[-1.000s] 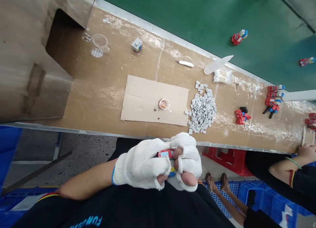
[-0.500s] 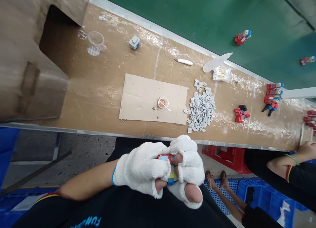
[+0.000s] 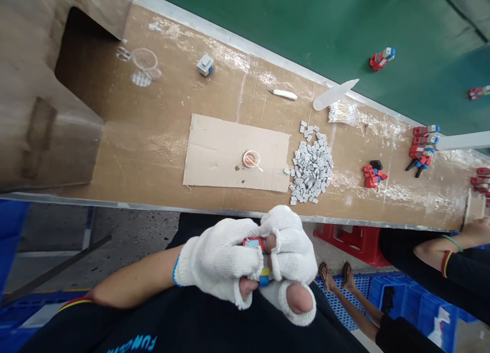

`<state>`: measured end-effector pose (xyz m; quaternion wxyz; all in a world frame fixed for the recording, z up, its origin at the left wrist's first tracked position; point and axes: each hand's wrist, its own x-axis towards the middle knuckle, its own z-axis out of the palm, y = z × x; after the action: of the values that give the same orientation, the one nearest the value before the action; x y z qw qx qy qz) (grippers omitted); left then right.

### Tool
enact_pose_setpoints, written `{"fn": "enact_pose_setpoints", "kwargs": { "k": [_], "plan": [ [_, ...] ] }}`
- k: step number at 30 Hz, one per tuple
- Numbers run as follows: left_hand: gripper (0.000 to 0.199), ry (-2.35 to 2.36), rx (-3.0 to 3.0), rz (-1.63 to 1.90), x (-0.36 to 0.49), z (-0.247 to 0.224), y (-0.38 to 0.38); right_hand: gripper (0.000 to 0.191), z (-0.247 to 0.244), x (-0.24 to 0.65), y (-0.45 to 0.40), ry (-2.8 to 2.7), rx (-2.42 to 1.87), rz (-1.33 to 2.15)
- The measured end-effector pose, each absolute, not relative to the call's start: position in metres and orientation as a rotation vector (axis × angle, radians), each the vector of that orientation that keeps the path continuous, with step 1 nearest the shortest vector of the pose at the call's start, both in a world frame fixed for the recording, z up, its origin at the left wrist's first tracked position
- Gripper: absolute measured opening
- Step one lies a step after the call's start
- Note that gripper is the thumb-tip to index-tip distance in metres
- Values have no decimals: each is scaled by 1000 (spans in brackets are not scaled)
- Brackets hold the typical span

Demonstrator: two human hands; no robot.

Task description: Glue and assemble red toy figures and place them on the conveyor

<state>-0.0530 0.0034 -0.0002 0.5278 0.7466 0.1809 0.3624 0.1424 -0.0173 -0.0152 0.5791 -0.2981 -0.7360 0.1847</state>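
Head | colourful toy [image 3: 264, 280] being gripped before the table [image 3: 153, 154] by curled fingers of left hand [image 3: 225, 261] and right hand [image 3: 293, 248] | grey pieces [image 3: 312, 172] lying loose | assembly seemingly being left unfinished (joins being hidden by gloves)

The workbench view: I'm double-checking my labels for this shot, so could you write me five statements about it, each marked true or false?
1. The left hand and the right hand both hold a coloured toy piece. True.
2. The small round cup stands off the cardboard sheet. False: the cup stands on the cardboard sheet.
3. Small grey pieces are heaped right of the sheet in the view. True.
4. The gloves cover every fingertip. False: bare fingertips show.
5. A slim white tool lies left of the swab packet in the view. True.
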Motion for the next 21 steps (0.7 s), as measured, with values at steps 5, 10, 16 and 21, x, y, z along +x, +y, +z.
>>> {"fn": "enact_pose_setpoints", "kwargs": {
  "k": [5, 10, 16, 21],
  "plan": [
    [34, 377, 1869, 1077, -47, -3, 21, 73, -25, 132, -18, -1731, -905, 285],
    [28, 384, 1855, 1124, -42, 0, 25, 65, -16, 142, -13, -1789, -905, 294],
    [24, 440, 1936, 1033, -51, 7, 20, 50, -5, 155, -22, -1874, -976, 266],
    [32, 491, 1796, 953, -49, -7, 16, 59, -18, 134, -12, -1680, -944, 270]
  ]
}}
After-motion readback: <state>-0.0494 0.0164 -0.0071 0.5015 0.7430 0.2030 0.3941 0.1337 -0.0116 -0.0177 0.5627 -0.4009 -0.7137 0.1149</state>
